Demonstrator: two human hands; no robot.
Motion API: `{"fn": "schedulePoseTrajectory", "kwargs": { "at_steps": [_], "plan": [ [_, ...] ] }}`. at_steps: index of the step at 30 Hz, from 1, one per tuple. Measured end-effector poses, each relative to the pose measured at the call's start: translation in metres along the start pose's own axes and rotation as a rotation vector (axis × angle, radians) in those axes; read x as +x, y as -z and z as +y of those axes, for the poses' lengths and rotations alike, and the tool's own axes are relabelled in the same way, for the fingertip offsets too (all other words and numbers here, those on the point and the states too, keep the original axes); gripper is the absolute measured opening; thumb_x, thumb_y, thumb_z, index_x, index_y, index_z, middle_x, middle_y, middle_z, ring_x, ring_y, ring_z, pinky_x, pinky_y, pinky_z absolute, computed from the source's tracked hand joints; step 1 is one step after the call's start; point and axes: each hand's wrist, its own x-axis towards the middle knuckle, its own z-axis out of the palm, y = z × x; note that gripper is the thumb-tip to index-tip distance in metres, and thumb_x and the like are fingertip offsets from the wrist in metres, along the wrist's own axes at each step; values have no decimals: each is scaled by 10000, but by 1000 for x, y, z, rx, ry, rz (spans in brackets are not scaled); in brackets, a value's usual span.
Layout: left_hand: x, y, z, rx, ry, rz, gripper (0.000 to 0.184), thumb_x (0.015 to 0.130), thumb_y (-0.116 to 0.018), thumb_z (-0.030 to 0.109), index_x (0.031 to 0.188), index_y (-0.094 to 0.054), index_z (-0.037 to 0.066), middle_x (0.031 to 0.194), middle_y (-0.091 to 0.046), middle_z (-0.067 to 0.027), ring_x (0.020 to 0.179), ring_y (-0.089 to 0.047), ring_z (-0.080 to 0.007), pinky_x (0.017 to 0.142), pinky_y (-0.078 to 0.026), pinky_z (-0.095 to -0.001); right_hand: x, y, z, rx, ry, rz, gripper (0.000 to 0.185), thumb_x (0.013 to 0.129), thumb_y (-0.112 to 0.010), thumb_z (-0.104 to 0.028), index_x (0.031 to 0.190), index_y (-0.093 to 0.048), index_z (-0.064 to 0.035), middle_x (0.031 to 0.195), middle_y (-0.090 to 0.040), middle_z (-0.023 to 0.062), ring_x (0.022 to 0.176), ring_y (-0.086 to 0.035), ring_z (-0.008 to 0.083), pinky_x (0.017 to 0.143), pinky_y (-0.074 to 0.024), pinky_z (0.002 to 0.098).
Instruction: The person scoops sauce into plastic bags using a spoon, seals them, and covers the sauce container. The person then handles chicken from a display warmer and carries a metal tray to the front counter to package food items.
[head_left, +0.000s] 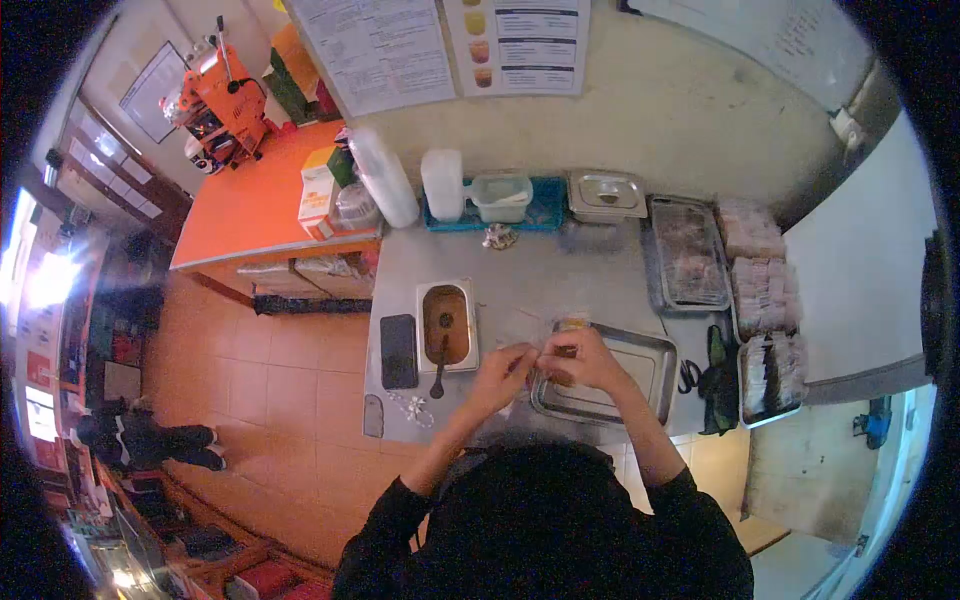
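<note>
My left hand (503, 378) and my right hand (584, 363) meet over the left edge of a shallow metal tray (668, 350). Both have their fingers pinched together. Something thin and see-through, perhaps plastic film, seems to be between the fingertips, but it is too small and blurred to name. Left of my hands stands a metal container (470, 290) with brown contents. A dark spoon (438, 383) leans out over its front rim. Beside it a black phone (399, 352) lies flat on the metal table (540, 270).
Black-handled scissors (689, 376) lie right of the tray. A larger lidded tray (690, 255) and stacks of packets (765, 290) line the right side. At the back are a blue tray (549, 215) with containers and a lidded metal pan (607, 195). An orange counter (240, 205) stands left.
</note>
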Motion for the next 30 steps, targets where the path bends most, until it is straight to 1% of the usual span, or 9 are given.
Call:
{"fn": "schedulePoseTrajectory", "kwargs": {
  "at_steps": [3,7,9,10,12,15,22,24,30],
  "plan": [
    [-6,6,8,327,-45,-6,259,834,-564,248,780,-599,-3,633,-582,-121,528,-561,-194,508,-436,-327,1,-4,0,144,-110,-75,121,686,-650,-109,747,-633,-6,652,-619,95,589,-577,161,565,-450,293],
    [-6,5,32,562,55,156,295,768,-600,290,758,-614,-5,621,-600,-133,503,-557,-277,540,-468,-351,1,-18,-7,-434,114,285,176,662,-661,-180,732,-625,-23,667,-605,114,619,-598,264,579,-467,349],
    [-4,8,42,719,290,108,279,703,-627,239,849,-619,0,721,-609,-178,729,-619,-345,610,-486,-404,4,-21,-7,-598,182,387,193,656,-659,-200,740,-622,-30,679,-601,119,632,-595,299,590,-471,368],
    [-7,8,46,718,289,106,279,703,-627,239,849,-619,0,721,-609,-178,729,-619,-345,610,-486,-404,5,-22,-8,-637,193,452,188,663,-647,-193,756,-616,-32,693,-596,116,634,-587,309,600,-470,375],
    [-11,9,51,781,-22,490,421,699,-630,204,1081,-547,46,886,-615,-179,800,-613,-334,648,-487,-391,9,-22,-10,-676,204,517,184,671,-636,-186,773,-611,-35,708,-591,113,636,-578,318,610,-470,381],
    [-5,18,42,297,-152,216,615,685,-677,233,1225,-427,79,1022,-570,-174,830,-594,-317,704,-477,-383,10,-19,-22,-419,273,462,155,697,-627,-140,808,-608,-33,737,-596,114,643,-582,311,621,-467,375],
    [-19,41,43,422,-104,263,738,607,-764,275,1232,-431,67,1131,-498,-157,872,-568,-285,786,-451,-367,14,-6,-56,-245,262,371,69,736,-610,-66,798,-600,-37,737,-602,110,622,-599,244,566,-471,332],
    [-24,46,55,899,-225,435,761,584,-776,246,1241,-432,74,1141,-504,-145,961,-541,-292,818,-438,-356,15,-14,-60,-250,247,367,71,738,-613,-78,793,-597,-36,739,-603,112,616,-601,237,559,-472,326],
    [-38,35,50,504,-178,477,626,631,-746,125,1198,-488,67,1134,-546,-114,872,-562,-273,725,-462,-326,25,-54,-59,-291,331,345,75,758,-612,-74,827,-612,-44,609,-569,88,516,-557,181,499,-440,283]
  ]
}}
